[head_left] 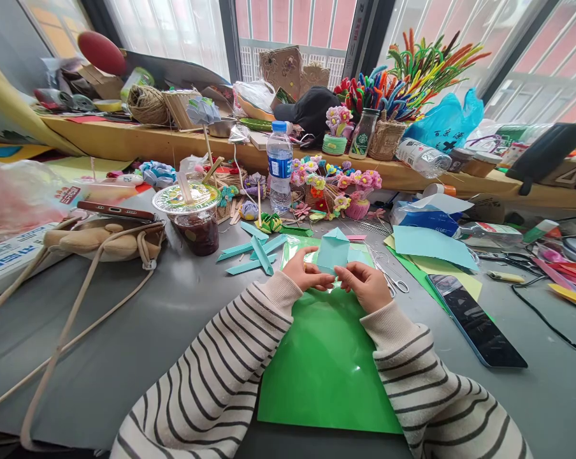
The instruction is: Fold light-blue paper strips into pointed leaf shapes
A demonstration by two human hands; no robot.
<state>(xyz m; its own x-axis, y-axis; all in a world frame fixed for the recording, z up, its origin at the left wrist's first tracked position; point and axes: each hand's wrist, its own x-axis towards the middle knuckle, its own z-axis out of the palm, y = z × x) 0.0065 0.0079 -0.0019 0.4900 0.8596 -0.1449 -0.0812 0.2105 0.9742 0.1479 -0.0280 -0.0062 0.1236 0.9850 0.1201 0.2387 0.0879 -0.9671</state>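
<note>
Both my hands hold a small sheet of light blue paper (pixel 333 250), folded to a point at its top, above a green plastic sheet (pixel 331 363). My left hand (pixel 307 269) grips its left side and lower edge between thumb and fingers. At the lower right corner, my right hand (pixel 364 284) pinches the paper between thumb and forefinger. Several folded light blue paper strips (pixel 263 254) lie in a crossed pile left of my hands. Scissors (pixel 397 284) rest just beyond my right hand, partly hidden by it.
A lidded cup of dark drink (pixel 192 223) and a water bottle (pixel 279 169) stand upright behind the strips. On the right lie a phone (pixel 476 322) and a light blue sheet (pixel 434 247). A corded bag (pixel 104 239) sits left. Craft flowers (pixel 359 182) crowd the back.
</note>
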